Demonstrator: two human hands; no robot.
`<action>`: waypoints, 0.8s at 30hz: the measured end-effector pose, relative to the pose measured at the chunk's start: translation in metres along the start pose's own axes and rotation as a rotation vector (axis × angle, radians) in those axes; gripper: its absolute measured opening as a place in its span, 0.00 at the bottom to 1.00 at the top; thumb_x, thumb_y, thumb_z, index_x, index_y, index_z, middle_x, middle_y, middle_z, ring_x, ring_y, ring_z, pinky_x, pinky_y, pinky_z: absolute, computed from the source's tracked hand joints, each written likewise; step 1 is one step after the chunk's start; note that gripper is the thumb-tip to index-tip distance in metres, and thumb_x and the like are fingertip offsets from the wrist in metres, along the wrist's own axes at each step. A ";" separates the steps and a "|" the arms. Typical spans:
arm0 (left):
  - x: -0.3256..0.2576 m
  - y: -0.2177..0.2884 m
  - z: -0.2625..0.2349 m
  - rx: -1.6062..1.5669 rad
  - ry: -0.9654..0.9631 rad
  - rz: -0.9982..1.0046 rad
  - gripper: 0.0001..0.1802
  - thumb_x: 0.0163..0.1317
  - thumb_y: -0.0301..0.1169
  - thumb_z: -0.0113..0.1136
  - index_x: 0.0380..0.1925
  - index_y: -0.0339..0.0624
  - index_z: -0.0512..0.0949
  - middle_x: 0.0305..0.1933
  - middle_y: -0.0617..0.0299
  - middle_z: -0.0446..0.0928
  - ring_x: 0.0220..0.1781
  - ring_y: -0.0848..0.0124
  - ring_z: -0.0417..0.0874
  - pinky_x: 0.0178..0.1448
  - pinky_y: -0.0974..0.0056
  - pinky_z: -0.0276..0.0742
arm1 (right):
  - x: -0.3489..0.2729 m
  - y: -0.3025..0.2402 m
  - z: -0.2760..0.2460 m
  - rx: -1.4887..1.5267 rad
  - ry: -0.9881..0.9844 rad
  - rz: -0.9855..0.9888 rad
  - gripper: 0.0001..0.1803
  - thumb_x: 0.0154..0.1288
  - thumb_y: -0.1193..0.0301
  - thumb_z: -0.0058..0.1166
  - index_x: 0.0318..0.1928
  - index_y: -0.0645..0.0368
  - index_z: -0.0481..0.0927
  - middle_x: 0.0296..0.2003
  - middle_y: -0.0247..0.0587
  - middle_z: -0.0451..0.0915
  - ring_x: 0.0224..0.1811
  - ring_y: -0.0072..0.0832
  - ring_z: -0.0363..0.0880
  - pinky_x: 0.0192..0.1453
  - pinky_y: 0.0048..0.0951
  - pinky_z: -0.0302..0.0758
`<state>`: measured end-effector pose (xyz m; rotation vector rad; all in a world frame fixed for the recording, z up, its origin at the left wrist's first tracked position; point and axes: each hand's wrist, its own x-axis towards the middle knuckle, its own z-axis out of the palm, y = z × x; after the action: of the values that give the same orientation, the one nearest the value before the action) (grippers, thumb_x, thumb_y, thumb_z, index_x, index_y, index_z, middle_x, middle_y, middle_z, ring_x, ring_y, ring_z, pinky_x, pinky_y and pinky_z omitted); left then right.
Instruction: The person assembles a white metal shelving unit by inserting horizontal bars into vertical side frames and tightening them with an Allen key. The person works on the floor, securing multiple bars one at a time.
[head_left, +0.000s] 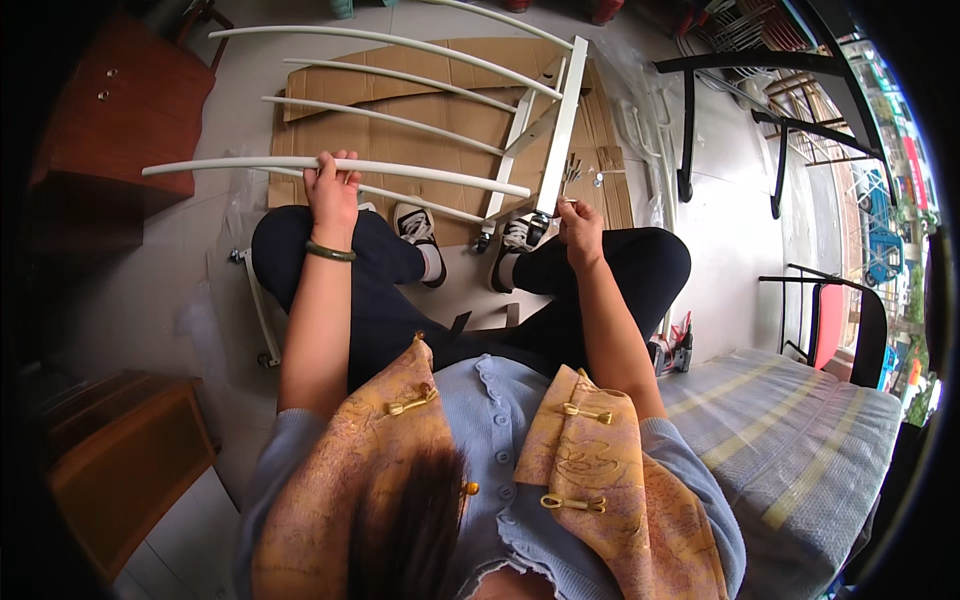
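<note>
My left hand [332, 197] is closed around a long, slightly curved white metal tube [430, 175], thumb and fingers wrapped about it. The tube's right end meets a white upright bar [558, 135] of a frame with several similar tubes. Beside the near end of that bar, by a black caster [538, 228], my right hand [580, 232] is pinched closed. Something small and thin seems to show at its fingertips, too small to name. Several small screws [571, 170] lie just beyond the right hand.
Brown cardboard [325, 135] lies beneath the frame. A wrapped, padded bench [790, 440] stands at the right, black metal frames [770, 65] at the upper right. Reddish-brown cabinet [120, 120] at the left; wooden chair back [150, 480] at lower left.
</note>
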<state>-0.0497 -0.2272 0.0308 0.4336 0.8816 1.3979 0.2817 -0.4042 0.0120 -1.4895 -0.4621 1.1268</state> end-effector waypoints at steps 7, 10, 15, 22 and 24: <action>0.008 -0.005 -0.004 -0.023 -0.025 -0.027 0.06 0.62 0.32 0.51 0.36 0.48 0.66 0.36 0.61 0.73 0.39 0.65 0.77 0.33 0.66 0.71 | 0.002 0.007 -0.003 -0.012 -0.033 0.004 0.12 0.63 0.67 0.48 0.23 0.57 0.71 0.13 0.25 0.63 0.10 0.11 0.53 0.13 0.17 0.48; 0.010 -0.009 -0.002 -0.028 -0.005 -0.034 0.06 0.62 0.32 0.50 0.36 0.48 0.66 0.36 0.61 0.73 0.39 0.65 0.77 0.33 0.66 0.71 | 0.002 0.008 -0.004 0.020 -0.043 0.050 0.13 0.64 0.67 0.47 0.22 0.56 0.71 0.13 0.25 0.63 0.09 0.12 0.53 0.12 0.17 0.48; 0.012 -0.009 -0.001 -0.002 0.024 -0.029 0.05 0.62 0.32 0.50 0.36 0.48 0.66 0.36 0.61 0.73 0.39 0.65 0.78 0.33 0.66 0.71 | -0.001 0.012 0.001 0.133 -0.030 0.086 0.14 0.64 0.66 0.46 0.22 0.56 0.69 0.13 0.25 0.63 0.08 0.12 0.52 0.12 0.16 0.48; 0.011 -0.008 0.000 0.031 0.016 -0.026 0.05 0.62 0.32 0.50 0.36 0.47 0.66 0.36 0.61 0.74 0.38 0.65 0.78 0.33 0.67 0.72 | 0.001 0.014 0.000 0.161 -0.053 0.066 0.13 0.64 0.67 0.46 0.22 0.56 0.69 0.12 0.24 0.61 0.08 0.12 0.51 0.12 0.16 0.47; 0.011 -0.008 0.000 0.037 0.022 -0.027 0.05 0.62 0.32 0.50 0.36 0.47 0.66 0.36 0.61 0.74 0.38 0.65 0.78 0.32 0.67 0.72 | 0.001 0.014 0.002 0.151 -0.036 0.059 0.13 0.64 0.67 0.46 0.22 0.56 0.69 0.11 0.24 0.61 0.08 0.11 0.51 0.12 0.16 0.47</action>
<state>-0.0450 -0.2180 0.0215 0.4336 0.9294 1.3657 0.2763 -0.4065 -0.0004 -1.3611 -0.3517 1.2104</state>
